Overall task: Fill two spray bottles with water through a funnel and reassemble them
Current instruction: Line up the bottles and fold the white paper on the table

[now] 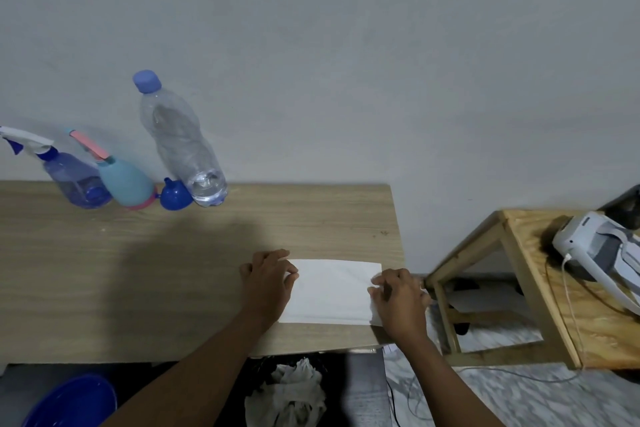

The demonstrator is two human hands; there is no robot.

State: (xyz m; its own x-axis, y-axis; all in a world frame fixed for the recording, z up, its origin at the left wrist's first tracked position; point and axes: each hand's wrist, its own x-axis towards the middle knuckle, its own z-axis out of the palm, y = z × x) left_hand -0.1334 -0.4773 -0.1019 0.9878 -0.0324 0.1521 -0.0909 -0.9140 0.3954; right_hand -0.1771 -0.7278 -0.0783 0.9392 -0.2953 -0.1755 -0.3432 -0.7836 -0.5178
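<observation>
I have one camera, worn on my head, and it looks forward and down across the table [173, 270] toward the wall [346, 45] behind it. The lens is wide. The wall fills the upper half of the picture, and the water bottle [180, 146] at the far left leans outward with the bend of the lens. The near table edge crosses low in the picture, and below it I see the floor [519, 399] and a blue basin [72, 402] at the near left. My forearms come in from the bottom. My left hand [270, 279] and right hand [398, 298] are close under the lens at the white sheet [332, 291], right of centre. On the right the view takes in a wooden stool [588, 333].
</observation>
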